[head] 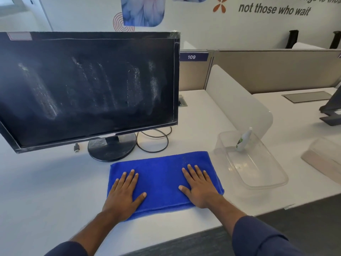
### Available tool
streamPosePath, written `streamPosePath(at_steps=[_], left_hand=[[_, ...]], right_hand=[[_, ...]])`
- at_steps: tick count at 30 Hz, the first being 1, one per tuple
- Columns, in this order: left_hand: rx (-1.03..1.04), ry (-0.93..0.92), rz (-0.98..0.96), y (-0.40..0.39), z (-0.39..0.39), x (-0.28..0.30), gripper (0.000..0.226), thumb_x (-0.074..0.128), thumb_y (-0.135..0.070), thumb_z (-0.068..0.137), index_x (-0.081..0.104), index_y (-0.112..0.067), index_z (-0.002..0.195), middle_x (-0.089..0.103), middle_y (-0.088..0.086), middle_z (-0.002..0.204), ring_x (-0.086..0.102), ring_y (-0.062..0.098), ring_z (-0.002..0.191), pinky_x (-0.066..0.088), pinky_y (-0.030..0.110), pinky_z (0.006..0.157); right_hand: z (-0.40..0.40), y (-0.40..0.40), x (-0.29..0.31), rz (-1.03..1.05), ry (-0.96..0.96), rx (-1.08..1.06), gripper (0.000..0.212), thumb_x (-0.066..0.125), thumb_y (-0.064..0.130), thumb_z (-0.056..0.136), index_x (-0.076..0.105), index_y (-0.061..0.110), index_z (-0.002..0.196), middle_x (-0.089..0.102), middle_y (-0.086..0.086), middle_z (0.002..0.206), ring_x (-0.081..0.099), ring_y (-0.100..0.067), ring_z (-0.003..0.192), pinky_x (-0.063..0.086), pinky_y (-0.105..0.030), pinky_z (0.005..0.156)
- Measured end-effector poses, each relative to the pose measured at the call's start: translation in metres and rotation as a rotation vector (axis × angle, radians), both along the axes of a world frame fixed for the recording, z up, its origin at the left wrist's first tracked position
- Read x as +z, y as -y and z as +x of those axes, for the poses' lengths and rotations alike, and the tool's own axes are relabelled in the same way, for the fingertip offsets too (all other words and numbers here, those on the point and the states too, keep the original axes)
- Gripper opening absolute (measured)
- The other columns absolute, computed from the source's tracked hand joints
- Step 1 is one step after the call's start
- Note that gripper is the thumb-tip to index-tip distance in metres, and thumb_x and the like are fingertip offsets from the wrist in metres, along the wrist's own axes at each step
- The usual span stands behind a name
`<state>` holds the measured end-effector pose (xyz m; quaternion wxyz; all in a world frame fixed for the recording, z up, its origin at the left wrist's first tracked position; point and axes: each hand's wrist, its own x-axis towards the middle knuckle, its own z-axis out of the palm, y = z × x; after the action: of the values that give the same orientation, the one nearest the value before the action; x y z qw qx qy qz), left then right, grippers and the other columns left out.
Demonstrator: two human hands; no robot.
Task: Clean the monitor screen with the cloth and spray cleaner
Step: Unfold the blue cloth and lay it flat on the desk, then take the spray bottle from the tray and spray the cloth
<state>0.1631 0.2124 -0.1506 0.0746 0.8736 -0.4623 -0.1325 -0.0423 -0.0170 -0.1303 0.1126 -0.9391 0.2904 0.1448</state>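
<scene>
A black monitor (88, 85) stands on the white desk (36, 182) at the left, its dark screen streaked with whitish smears. In front of its round base lies a folded blue cloth (162, 174). My left hand (123, 193) rests flat on the cloth's left part with straight fingers. My right hand (199, 187) lies flat on its right part the same way. A small white spray bottle (243, 140) with a green label leans inside a clear plastic tub (258, 182) to the right of the cloth.
A looped black cable (155, 139) and a loose plug (76, 147) lie by the monitor base (110, 148). A frosted divider (236, 100) stands behind the tub. A second container (323, 157) sits at the far right. The desk's front edge runs close to my forearms.
</scene>
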Motion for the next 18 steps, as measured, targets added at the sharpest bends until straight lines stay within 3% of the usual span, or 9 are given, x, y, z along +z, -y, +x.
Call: streamPosePath(at_steps=[4, 6, 9, 11, 14, 18], left_hand=[[0.038, 0.005, 0.009, 0.004, -0.002, 0.0, 0.088, 0.018, -0.076, 0.09, -0.017, -0.024, 0.151, -0.02, -0.012, 0.16, -0.02, 0.012, 0.148, -0.01, 0.034, 0.118], [0.062, 0.007, 0.0, 0.007, -0.004, 0.0, 0.084, 0.026, -0.07, 0.094, -0.011, -0.024, 0.154, -0.016, -0.011, 0.163, -0.015, 0.015, 0.151, -0.008, 0.035, 0.119], [0.11, 0.007, -0.027, 0.009, -0.01, 0.001, 0.081, 0.033, -0.064, 0.096, -0.003, -0.025, 0.157, -0.009, -0.009, 0.165, -0.01, 0.016, 0.153, -0.006, 0.036, 0.121], [0.145, 0.016, -0.049, 0.011, -0.016, 0.0, 0.079, 0.035, -0.061, 0.097, 0.001, -0.024, 0.158, -0.006, -0.008, 0.166, -0.009, 0.017, 0.153, -0.004, 0.037, 0.122], [0.185, 0.028, -0.064, 0.016, -0.023, 0.0, 0.079, 0.03, -0.06, 0.093, 0.006, -0.023, 0.159, -0.003, -0.006, 0.166, -0.006, 0.018, 0.153, -0.005, 0.038, 0.122], [0.21, 0.027, -0.07, 0.02, -0.028, 0.0, 0.084, 0.024, -0.06, 0.085, 0.007, -0.022, 0.158, -0.002, -0.006, 0.166, -0.005, 0.019, 0.153, -0.005, 0.038, 0.122]], right_hand=[[0.004, 0.006, 0.005, 0.019, -0.037, 0.027, 0.08, 0.016, 0.071, 0.095, -0.017, 0.03, 0.155, -0.024, 0.005, 0.163, -0.024, -0.021, 0.15, -0.013, -0.045, 0.121], [0.005, 0.009, 0.016, 0.063, -0.018, 0.042, 0.085, 0.024, 0.072, 0.093, -0.009, 0.027, 0.157, -0.015, 0.003, 0.166, -0.017, -0.021, 0.152, -0.006, -0.046, 0.123], [0.003, 0.017, 0.042, 0.135, 0.329, -0.063, 0.074, 0.042, 0.065, 0.094, 0.031, 0.021, 0.153, 0.03, 0.0, 0.16, 0.021, -0.019, 0.15, 0.024, -0.036, 0.119], [-0.001, 0.028, 0.065, 0.092, 0.634, -0.133, 0.051, 0.053, 0.052, 0.095, 0.057, 0.019, 0.133, 0.058, 0.001, 0.134, 0.049, -0.016, 0.127, 0.04, -0.026, 0.101], [-0.009, 0.057, 0.093, -0.049, 0.95, -0.238, 0.023, 0.064, 0.03, 0.093, 0.07, 0.013, 0.107, 0.068, 0.0, 0.101, 0.06, -0.018, 0.098, 0.04, -0.021, 0.081], [-0.03, 0.106, 0.108, -0.144, 1.128, -0.52, 0.019, 0.066, 0.012, 0.088, 0.067, 0.007, 0.106, 0.066, -0.009, 0.097, 0.062, -0.027, 0.09, 0.051, -0.038, 0.079]])
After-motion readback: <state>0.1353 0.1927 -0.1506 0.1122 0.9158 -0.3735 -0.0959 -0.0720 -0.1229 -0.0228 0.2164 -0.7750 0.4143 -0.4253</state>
